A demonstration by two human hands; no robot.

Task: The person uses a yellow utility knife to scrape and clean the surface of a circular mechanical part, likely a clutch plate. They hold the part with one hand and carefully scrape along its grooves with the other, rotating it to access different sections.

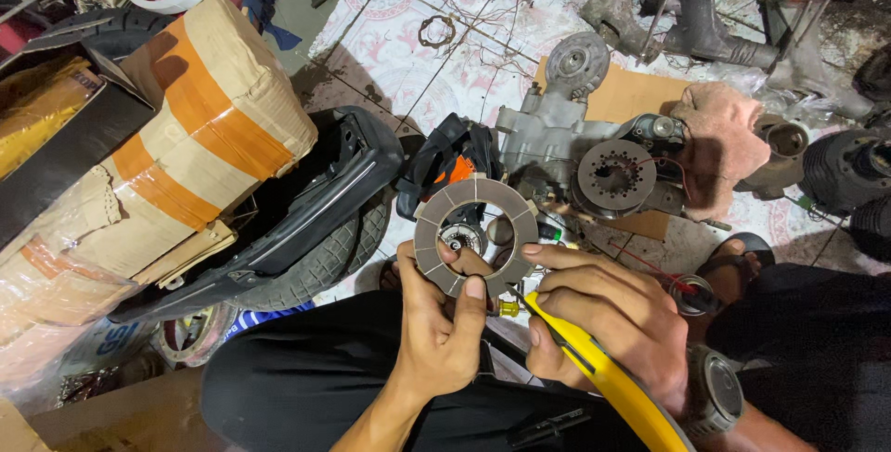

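**Hidden and Cut Off**

The tip of the yellow-handled tool (603, 373) is hidden behind the friction ring (475, 236), and its handle is cut by the bottom edge. Small parts seen through the ring are too blurred to be told. The taped carton (176, 146) is cropped at left.

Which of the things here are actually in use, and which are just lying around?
In use:
left hand
right hand
ring-shaped friction plate, held by the left hand
yellow-handled tool, in the right hand

Lying about:
engine casing
taped cardboard bundle
tyre
pink rag
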